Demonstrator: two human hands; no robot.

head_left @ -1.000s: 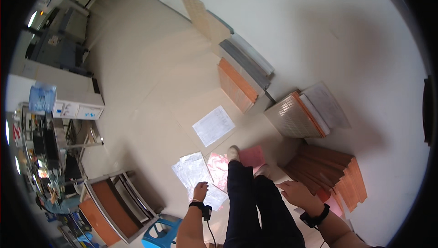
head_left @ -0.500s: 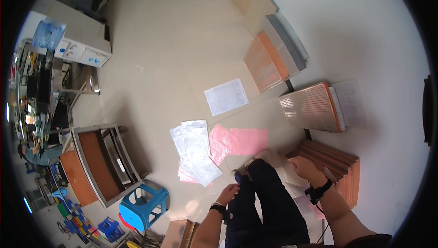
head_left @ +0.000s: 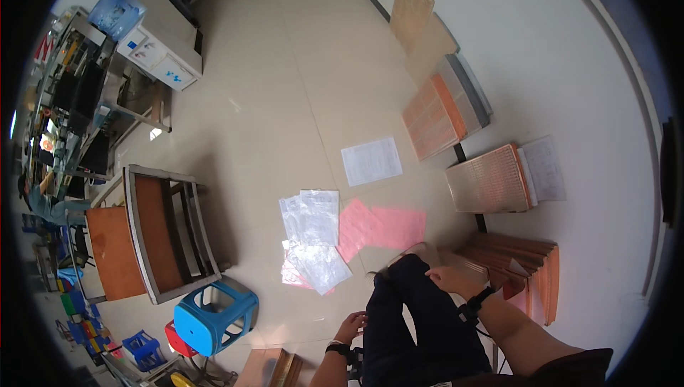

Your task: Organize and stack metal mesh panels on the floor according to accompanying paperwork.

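Observation:
My left hand (head_left: pixel 350 327) hangs beside my left leg, its fingers loosely apart with nothing in them. Over my right knee lies my right hand (head_left: pixel 450 279), fingers stretched toward the dark trousers and holding nothing I can see. On the floor ahead, several white printed sheets in clear sleeves (head_left: pixel 318 220) overlap pink sheets (head_left: pixel 399 226). Farther off lies a single white sheet (head_left: pixel 372 161). Close to my right hand, a stack of brown boards (head_left: pixel 524 262) leans along the wall.
More panels (head_left: pixel 488 180) and an orange-and-grey stack (head_left: pixel 434 116) lean on the right wall. At left stand a blue stool (head_left: pixel 206 319), a metal-framed brown rack (head_left: pixel 157 237) and a water dispenser (head_left: pixel 160 52). A person in grey-green (head_left: pixel 48 202) is at the far left.
The view has turned and shifted. My right hand has moved left from beside the brown boards to my knee. My left hand has come lower beside my leg. The papers lie as before.

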